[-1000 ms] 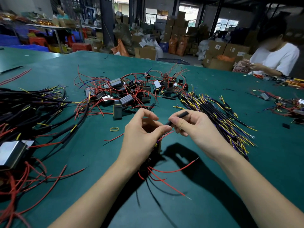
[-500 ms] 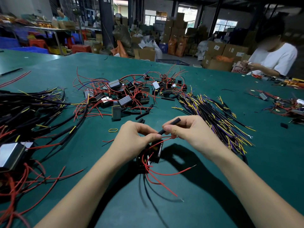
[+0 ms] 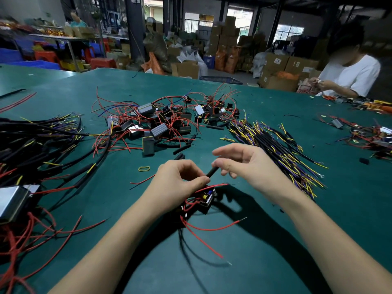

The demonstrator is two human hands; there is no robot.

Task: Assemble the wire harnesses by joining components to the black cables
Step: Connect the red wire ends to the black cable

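My left hand (image 3: 178, 183) pinches the lower end of a short black sleeve (image 3: 212, 172) where a red wire (image 3: 212, 185) meets it. A small black module (image 3: 206, 199) with red leads hangs just below that hand, over the green table (image 3: 265, 262). My right hand (image 3: 246, 164) hovers at the sleeve's upper end with fingers spread and slightly blurred; its thumb tip is at the sleeve's tip, and no grip shows. Black cables with yellow and purple leads (image 3: 275, 145) lie to the right.
A heap of black modules with red wires (image 3: 161, 122) lies beyond my hands, loose black sleeves (image 3: 182, 148) and a yellow rubber band (image 3: 144, 168) nearer. Thick black cables (image 3: 31, 145) and a metal box (image 3: 12, 200) fill the left. Another person (image 3: 347, 77) works at the far right.
My right hand has let go of the sleeve and spread its fingers. The left hand keeps hold, and the module has dropped lower with both hands.
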